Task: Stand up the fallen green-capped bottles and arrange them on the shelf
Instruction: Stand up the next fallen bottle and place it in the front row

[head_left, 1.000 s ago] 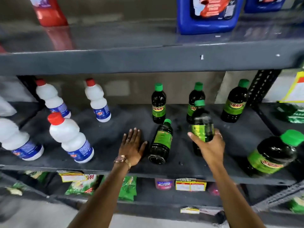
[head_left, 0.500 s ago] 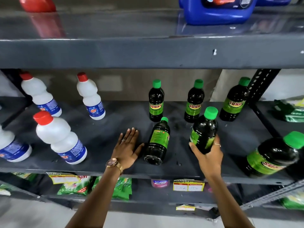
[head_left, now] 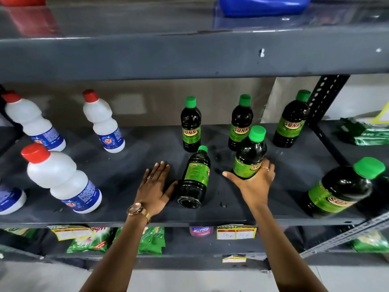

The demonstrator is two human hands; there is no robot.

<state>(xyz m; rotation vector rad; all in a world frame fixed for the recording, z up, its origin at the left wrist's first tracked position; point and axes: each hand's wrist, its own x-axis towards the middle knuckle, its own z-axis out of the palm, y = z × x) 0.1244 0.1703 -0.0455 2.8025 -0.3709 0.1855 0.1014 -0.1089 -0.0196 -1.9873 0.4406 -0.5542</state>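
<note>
The dark grey metal shelf (head_left: 130, 165) carries everything, under a second grey shelf board (head_left: 189, 57) overhead. Largest on it are the white red-capped Riff bottles (head_left: 61, 180), standing on the left half, and a big green-capped Sunny bottle (head_left: 345, 188) at the front right. Along the back stand three smaller Sunny bottles (head_left: 191, 125), upright and spaced apart. In front of them, one green-capped bottle (head_left: 194, 178) lies on its side, cap toward the back, base toward the shelf's front edge. Just to its right, the held Sunny bottle (head_left: 250, 154) leans slightly, its base low over or on the shelf; I cannot tell which. The right hand (head_left: 252, 184) grips this bottle's lower body, fingers (head_left: 266, 167) wrapped around the label. The left hand (head_left: 154, 188) rests flat on the shelf, fingers spread and holding nothing, thumb just beside the fallen bottle's base. A gold wristwatch (head_left: 135, 209) sits on the left wrist.
</note>
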